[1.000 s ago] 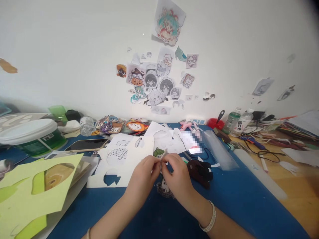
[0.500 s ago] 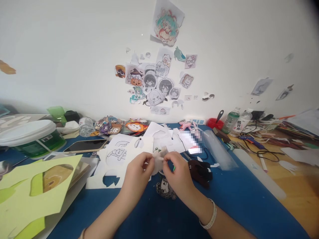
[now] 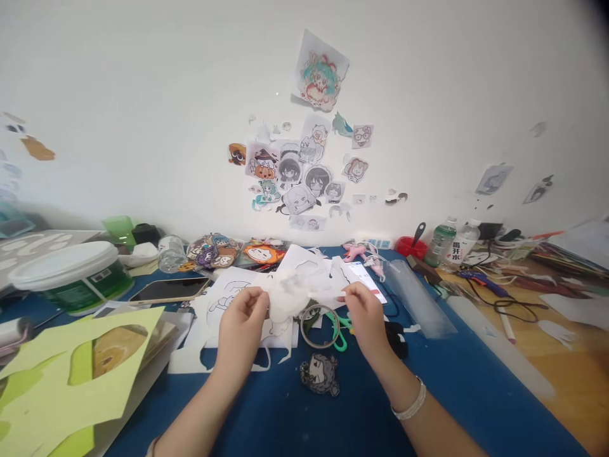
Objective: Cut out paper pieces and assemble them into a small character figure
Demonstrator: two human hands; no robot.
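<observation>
My left hand (image 3: 243,324) pinches the left side of a crumpled white paper piece (image 3: 288,297) held above the desk. On the other side my right hand (image 3: 365,322), thumb and fingers pressed together, grips what looks like a pale strip running to the same paper; its far end is hard to make out. Below and between the hands lies a roll of tape (image 3: 305,336), with green-handled scissors (image 3: 340,339) beside it. Nearer to me a grey-haired cartoon cutout (image 3: 320,374) rests on the blue mat (image 3: 304,422).
Cut white sheets (image 3: 190,360) lie behind my left hand. Yellow-green card (image 3: 118,381) and a lidded tub (image 3: 85,289) stand left. A phone (image 3: 169,289), a lit phone (image 3: 364,279), bottles (image 3: 461,244) and a red bowl (image 3: 410,246) are farther back.
My hands have moved apart, the left one leftward and the right one rightward, with the paper spread between them. The tape roll and scissors now show. The view has tilted slightly up.
</observation>
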